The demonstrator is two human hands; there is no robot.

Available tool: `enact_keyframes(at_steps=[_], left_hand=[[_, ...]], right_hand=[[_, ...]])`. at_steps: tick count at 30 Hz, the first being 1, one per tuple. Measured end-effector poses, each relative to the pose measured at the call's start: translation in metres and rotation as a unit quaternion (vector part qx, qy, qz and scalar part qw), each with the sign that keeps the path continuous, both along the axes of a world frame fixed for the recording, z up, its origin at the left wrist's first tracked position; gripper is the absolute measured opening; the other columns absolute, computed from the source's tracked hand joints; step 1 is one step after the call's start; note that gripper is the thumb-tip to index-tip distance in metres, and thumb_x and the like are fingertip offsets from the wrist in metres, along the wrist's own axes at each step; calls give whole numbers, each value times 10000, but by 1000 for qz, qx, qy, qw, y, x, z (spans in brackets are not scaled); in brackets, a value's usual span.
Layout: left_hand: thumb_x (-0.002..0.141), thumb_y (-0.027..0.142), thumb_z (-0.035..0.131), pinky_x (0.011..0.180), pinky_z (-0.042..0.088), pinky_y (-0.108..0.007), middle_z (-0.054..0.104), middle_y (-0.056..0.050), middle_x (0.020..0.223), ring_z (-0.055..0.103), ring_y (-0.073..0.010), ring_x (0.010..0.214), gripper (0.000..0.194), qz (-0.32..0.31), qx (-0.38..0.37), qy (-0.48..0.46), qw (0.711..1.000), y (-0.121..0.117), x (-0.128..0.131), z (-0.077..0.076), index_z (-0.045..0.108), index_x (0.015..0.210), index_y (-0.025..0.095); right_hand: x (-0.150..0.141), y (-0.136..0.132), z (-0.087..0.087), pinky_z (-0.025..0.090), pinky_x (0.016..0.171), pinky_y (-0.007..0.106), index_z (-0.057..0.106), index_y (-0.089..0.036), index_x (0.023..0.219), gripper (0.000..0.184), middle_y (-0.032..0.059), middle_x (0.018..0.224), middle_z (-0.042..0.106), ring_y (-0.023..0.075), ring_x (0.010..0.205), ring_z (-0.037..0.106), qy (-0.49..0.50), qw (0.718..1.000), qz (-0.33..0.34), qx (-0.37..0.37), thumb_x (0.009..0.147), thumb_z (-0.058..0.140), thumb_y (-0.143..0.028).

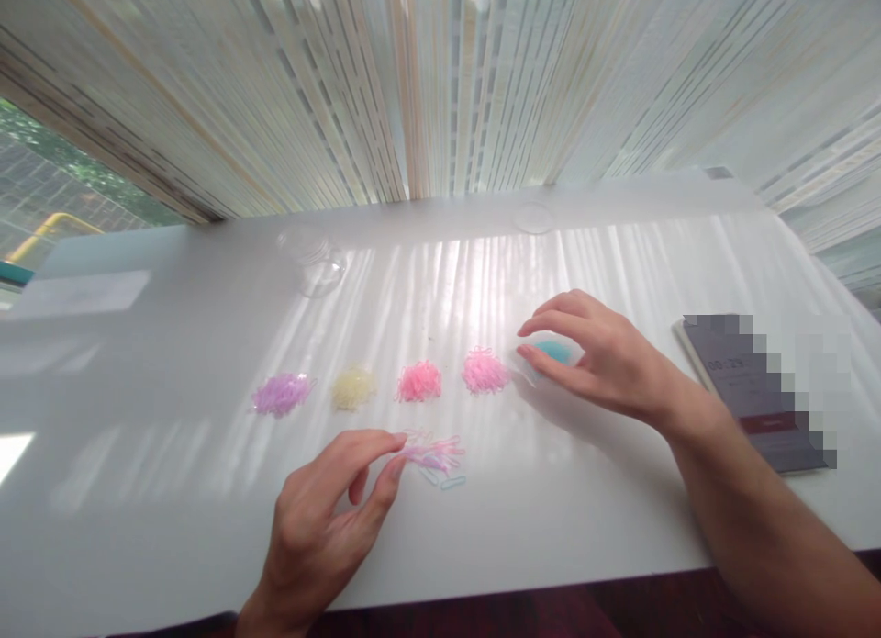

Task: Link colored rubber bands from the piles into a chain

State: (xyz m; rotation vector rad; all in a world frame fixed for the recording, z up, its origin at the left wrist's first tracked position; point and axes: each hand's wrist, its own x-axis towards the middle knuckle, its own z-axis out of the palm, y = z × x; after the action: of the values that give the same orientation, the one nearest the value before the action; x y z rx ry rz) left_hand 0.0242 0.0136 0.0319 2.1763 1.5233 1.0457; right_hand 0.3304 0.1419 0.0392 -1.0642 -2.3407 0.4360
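Note:
A small mixed heap of rubber bands (440, 454), pink, purple and blue, lies on the white table. My left hand (330, 505) is closed at its left edge, thumb and forefinger pinching some of the bands. Above and around the pile of blue rubber bands (552, 350) is my right hand (596, 353), its thumb and forefinger apart with nothing visible between the tips. To its left, in a row, sit piles of light pink bands (485, 372), coral pink bands (419, 381), yellow bands (353, 388) and purple bands (282, 394).
A clear jar (313, 262) lies toward the back left of the table (172, 519). A clear round lid (533, 218) rests near the back edge. At the right is a phone (747, 390), partly pixelated, beside my right forearm. Striped curtains (427, 78) hang behind the table.

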Motion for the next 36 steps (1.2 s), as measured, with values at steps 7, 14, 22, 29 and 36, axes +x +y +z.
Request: enact_keyframes(at_steps=[7, 14, 22, 29, 36], left_hand=[[970, 155, 650, 643, 549, -203, 719, -22, 998, 688, -124, 796, 216, -74, -65, 46, 994, -1, 1, -2, 675, 1172, 224], [969, 162, 618, 668, 575, -250, 688, -18, 948, 699, -142, 757, 176, -68, -60, 90, 992, -1, 1, -3, 698, 1112, 225], [949, 119, 659, 674, 561, -226, 694, -13, 911, 697, -127, 764, 154, -86, -62, 34, 994, -3, 2, 0, 706, 1063, 211], [940, 118, 702, 712, 575, -240, 751, -26, 925, 720, -140, 781, 159, -137, -79, 2, 987, -1, 8, -2, 707, 1081, 191], [956, 61, 647, 685, 558, -226, 752, -17, 876, 714, -129, 750, 150, -147, -81, -32, 985, 1, 11, -1, 687, 1018, 192]], right_hand=[[-38, -27, -2, 458, 680, 314, 689, -155, 937, 139, 51, 800, 666, 177, 741, 546, 42, 990, 136, 21, 1003, 585, -220], [-68, -63, -15, 366, 625, 327, 627, -183, 806, 197, 29, 780, 613, 180, 708, 477, -94, 960, 263, -34, 980, 574, -258], [-73, -68, -25, 337, 598, 335, 627, -177, 769, 232, 22, 731, 606, 176, 674, 447, -81, 967, 242, 5, 971, 516, -148], [-69, -64, -17, 363, 572, 293, 641, -172, 749, 245, 14, 686, 592, 155, 644, 456, 13, 977, 214, -19, 954, 507, -150], [-65, -60, -9, 441, 639, 282, 683, -155, 910, 175, 45, 803, 659, 169, 728, 536, 40, 971, 229, -50, 980, 526, -190]])
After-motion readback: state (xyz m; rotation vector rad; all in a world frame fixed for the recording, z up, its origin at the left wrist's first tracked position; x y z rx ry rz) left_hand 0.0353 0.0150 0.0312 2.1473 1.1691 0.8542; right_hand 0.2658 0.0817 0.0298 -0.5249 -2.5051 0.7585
